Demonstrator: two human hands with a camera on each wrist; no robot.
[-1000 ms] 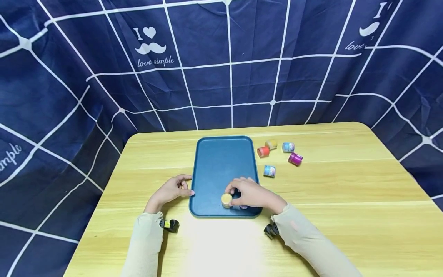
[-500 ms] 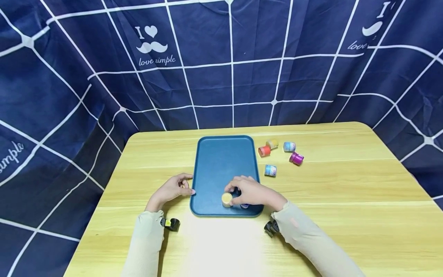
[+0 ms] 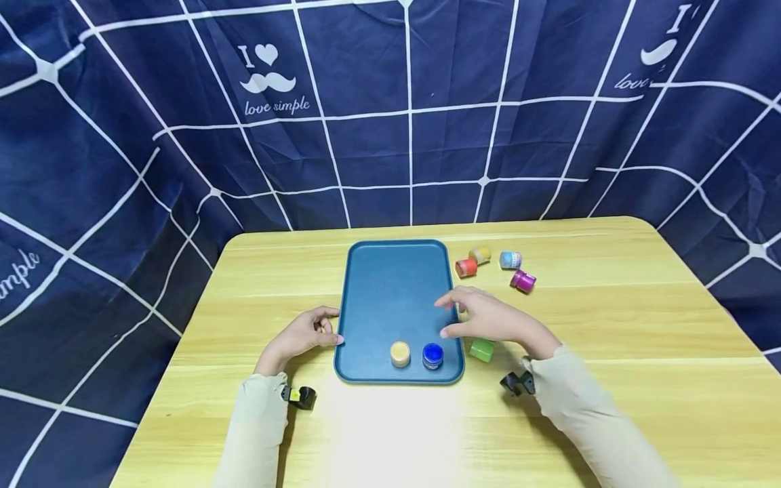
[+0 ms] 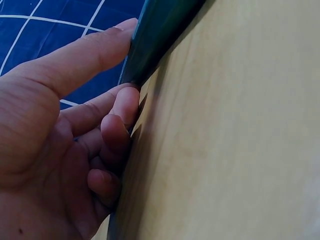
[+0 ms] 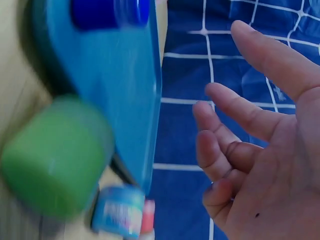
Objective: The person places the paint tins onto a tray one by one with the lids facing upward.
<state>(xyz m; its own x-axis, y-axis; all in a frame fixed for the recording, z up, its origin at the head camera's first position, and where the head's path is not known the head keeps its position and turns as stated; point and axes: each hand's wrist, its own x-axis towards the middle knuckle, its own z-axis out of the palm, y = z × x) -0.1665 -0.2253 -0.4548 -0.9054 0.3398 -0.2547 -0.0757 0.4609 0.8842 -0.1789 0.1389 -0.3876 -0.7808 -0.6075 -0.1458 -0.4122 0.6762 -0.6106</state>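
A dark blue tray (image 3: 396, 298) lies on the wooden table. My left hand (image 3: 308, 335) holds its left edge, the thumb on the rim and the other fingers curled beside it. On the tray's near part stand a cream-topped paint jar (image 3: 400, 354) and, to its right, a blue paint jar (image 3: 433, 356). My right hand (image 3: 488, 318) hovers over the right edge of the tray, fingers loosely spread and holding nothing. A green jar (image 3: 482, 350) lies beneath it, just right of the tray. In the right wrist view a light-blue labelled jar (image 5: 119, 210) appears beyond the green one.
Right of the tray's far half, a red jar (image 3: 466, 267), a yellow jar (image 3: 480, 255), a light-blue jar (image 3: 510, 260) and a purple jar (image 3: 523, 280) lie on the table (image 3: 610, 305). A dark blue curtain (image 3: 366, 149) hangs behind.
My right hand has let go of the cream-topped jar and moved right, uncovering the blue jar and the green one. The left hand stays at the tray edge.
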